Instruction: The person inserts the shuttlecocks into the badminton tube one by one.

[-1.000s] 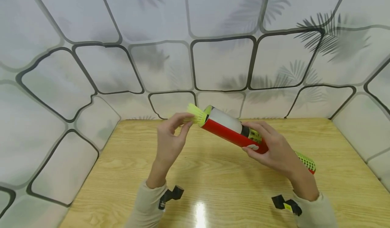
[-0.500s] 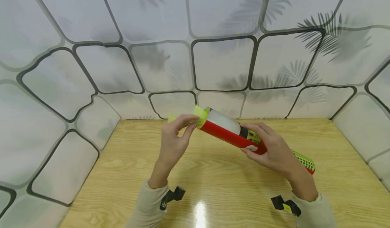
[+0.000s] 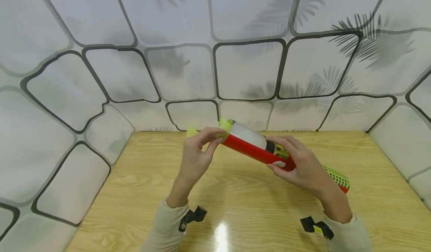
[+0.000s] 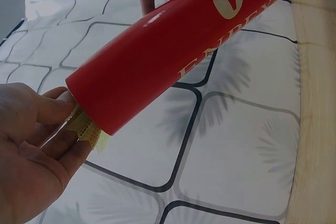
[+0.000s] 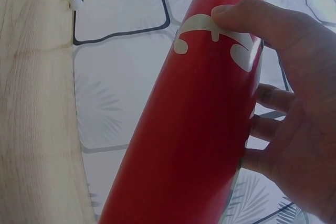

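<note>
My right hand (image 3: 304, 166) grips a red and white shuttlecock tube (image 3: 247, 147) round its middle, thumb on the red side. The tube slants in the air, its mouth tipped up to the left. At that mouth my left hand (image 3: 198, 154) pinches a yellow shuttlecock (image 3: 223, 127) between thumb and fingers. Part of its skirt pokes out of the opening, and the left wrist view shows the yellow skirt (image 4: 88, 129) below the red rim with fingers around it. The shuttlecock's front end is hidden inside the tube.
Another yellow shuttlecock (image 3: 191, 131) lies at the table's back edge, partly behind my left hand; its white tip (image 5: 77, 3) shows in the right wrist view. A patterned white wall (image 3: 249, 72) rises behind the wooden table (image 3: 141, 177).
My left hand has moved right towards the tube, and less of the yellow skirt sticks out. The shuttlecock at the back has come into view behind that hand. The right hand stays nearly still.
</note>
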Tool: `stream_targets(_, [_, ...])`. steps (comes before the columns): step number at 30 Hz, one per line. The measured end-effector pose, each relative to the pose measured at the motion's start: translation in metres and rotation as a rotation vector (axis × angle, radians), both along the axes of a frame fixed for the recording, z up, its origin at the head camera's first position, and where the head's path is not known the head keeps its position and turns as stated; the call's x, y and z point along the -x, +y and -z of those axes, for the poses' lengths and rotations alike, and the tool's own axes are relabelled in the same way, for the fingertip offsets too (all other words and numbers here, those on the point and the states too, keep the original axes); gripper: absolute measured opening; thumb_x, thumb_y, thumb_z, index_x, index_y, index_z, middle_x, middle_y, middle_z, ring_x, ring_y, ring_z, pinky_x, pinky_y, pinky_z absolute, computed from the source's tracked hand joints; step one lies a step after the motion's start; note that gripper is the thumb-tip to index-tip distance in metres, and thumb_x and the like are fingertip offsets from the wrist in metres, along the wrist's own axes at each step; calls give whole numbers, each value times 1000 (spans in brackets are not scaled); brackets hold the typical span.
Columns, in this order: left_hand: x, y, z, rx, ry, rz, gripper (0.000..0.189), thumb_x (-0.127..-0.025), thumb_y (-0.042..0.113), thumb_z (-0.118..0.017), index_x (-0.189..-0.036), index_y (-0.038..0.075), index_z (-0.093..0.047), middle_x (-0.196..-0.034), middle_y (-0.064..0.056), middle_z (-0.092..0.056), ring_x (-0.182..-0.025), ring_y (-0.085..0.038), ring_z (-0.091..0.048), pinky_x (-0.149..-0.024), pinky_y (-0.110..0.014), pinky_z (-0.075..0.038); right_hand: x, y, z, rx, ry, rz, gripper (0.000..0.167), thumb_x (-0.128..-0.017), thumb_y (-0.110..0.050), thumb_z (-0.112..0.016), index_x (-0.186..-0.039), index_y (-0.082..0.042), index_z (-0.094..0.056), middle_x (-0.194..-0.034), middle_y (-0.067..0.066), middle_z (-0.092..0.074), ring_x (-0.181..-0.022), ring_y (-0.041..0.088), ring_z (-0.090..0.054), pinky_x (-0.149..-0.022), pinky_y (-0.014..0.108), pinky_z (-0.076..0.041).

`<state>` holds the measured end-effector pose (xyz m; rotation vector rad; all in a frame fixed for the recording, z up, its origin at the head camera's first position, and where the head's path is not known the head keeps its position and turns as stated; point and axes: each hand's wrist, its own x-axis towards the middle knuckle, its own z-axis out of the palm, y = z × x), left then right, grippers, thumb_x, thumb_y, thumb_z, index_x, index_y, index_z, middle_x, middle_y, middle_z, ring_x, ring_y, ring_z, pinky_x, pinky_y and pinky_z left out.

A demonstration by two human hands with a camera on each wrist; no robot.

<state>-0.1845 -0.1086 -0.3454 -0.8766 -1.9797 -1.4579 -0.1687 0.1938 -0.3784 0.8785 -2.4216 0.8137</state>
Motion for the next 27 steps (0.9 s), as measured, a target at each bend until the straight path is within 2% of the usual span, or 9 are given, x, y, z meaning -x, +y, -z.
stream_targets(9, [2, 0, 3, 7, -23, 92, 24, -94, -10, -67, -116, -3, -71, -112, -15, -74, -101, -26, -73, -90, -34, -59, 1, 1, 0, 0, 11, 16, 74, -77, -17, -89, -143, -19, -56, -132, 3, -59, -99, 16, -61, -72, 39, -61])
stream_targets(21, [4, -3, 6, 4, -70, 161, 25, -96, -10, -64, -120, -4, -69, -117, -16, -72, -105, -25, -72, -91, -36, -59, 1, 1, -1, -16, 22, 26, 72, -77, -17, -89, -142, -20, -57, -132, 3, -59, -102, 16, -60, -73, 40, -62])
stream_targets(27, [5, -5, 5, 19, -69, 196, 27, -97, -10, -63, -122, -2, -67, -117, -15, -71, -104, -25, -71, -84, -29, -58, 0, 1, -2, -22, 24, 27, 72, -77, -18, -89, -142, -20, -57, -132, 3, -58, -104, 16, -60, -74, 41, -62])
